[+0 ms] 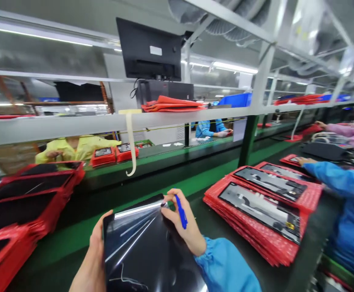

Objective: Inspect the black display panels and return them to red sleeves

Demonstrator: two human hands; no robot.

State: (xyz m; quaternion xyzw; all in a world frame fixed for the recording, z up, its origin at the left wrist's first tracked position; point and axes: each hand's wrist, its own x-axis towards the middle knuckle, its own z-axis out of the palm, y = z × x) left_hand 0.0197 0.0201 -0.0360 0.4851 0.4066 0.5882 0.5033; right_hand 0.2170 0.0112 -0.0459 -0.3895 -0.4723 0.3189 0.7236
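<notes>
A dark, glossy screen panel (140, 247) is held tilted in front of me at the bottom centre. My left hand (93, 251) grips it along the left edge, thumb near the upper left corner. At the upper right corner, my right hand (183, 221) pinches the clear film (152, 215) on its face; bright creases fan out from that pinch. A blue pen (181, 211) is tucked between the fingers of the same hand. The panel's lower part runs out of the picture.
Red bubble-wrap bags with display parts (262, 211) are stacked on the right. More red bags with dark panels (27, 198) lie left. A white rail (112, 126) with a hanging tape strip (130, 146) crosses ahead. A co-worker's blue sleeve (341, 176) reaches in from the right.
</notes>
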